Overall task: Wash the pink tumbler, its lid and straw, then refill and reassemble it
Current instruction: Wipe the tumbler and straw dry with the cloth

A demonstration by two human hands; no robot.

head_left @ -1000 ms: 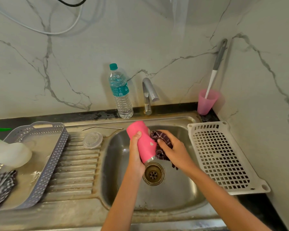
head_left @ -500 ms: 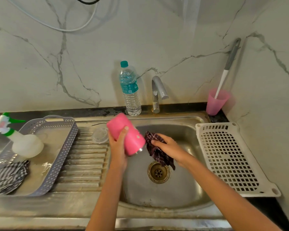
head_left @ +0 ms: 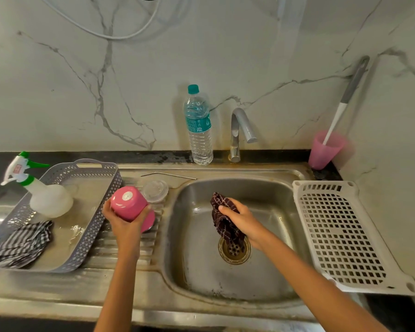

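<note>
We see the left hand (head_left: 124, 221) wrapped around the pink tumbler (head_left: 130, 205), fingers curled on its body, holding it upside down and tilted over the ribbed drainboard (head_left: 120, 248), its base with a pale round mark facing up towards us. We cannot tell whether its mouth touches the ribs, because the hand covers that end. Just beside the tumbler, at its far right, the clear plastic lid (head_left: 155, 190) lies flat on the drainboard, and beyond it the thin metal straw (head_left: 168, 175) lies along the rear ledge of the steel sink (head_left: 273, 279). The right hand (head_left: 243, 220) is inside the basin, its fingers closed in a grip on a dark maroon patterned cloth (head_left: 223, 219) whose lower end hangs down over the brass drain (head_left: 234, 251). To the left of the drainboard a grey perforated basket (head_left: 94, 226) holds a white spray bottle with a green trigger (head_left: 37, 190) lying on its side and a black-and-white checked cloth (head_left: 22, 243). Against the marble wall stand a clear water bottle with a teal cap (head_left: 198, 130) and, near it, the chrome tap (head_left: 240, 133). In the far right corner a pink cup (head_left: 325, 149) holds a white-and-grey brush handle (head_left: 345, 99). A white perforated tray (head_left: 340, 236) lies flat to the right of the basin.
</note>
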